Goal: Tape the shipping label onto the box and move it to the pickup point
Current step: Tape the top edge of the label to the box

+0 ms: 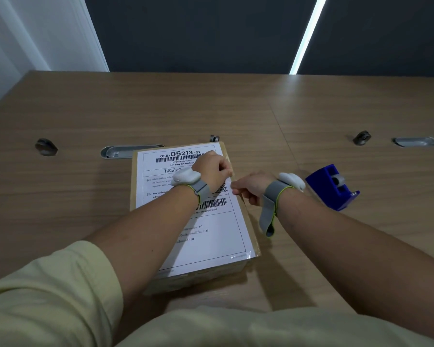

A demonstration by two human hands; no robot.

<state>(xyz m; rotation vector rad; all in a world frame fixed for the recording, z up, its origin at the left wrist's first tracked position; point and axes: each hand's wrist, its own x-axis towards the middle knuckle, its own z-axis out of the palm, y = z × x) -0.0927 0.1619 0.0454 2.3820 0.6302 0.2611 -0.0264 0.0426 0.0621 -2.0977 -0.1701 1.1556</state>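
Box [201,278] flat on worktop [311,108], label [211,246] squared on top. Left hand [212,171] curled, pinning clear tape [228,183] at label's right edge, likely to stop the sheet drifting. Right hand [249,187] pinches other end, pulling taut. Dispenser [333,187] parked just right, within reach.

A wooden desk [311,108] is fitted with round dark grommets [46,147] and oval metal cable slots [415,141]. Behind it, a dark wall [198,33] is crossed by a light strip [307,33].
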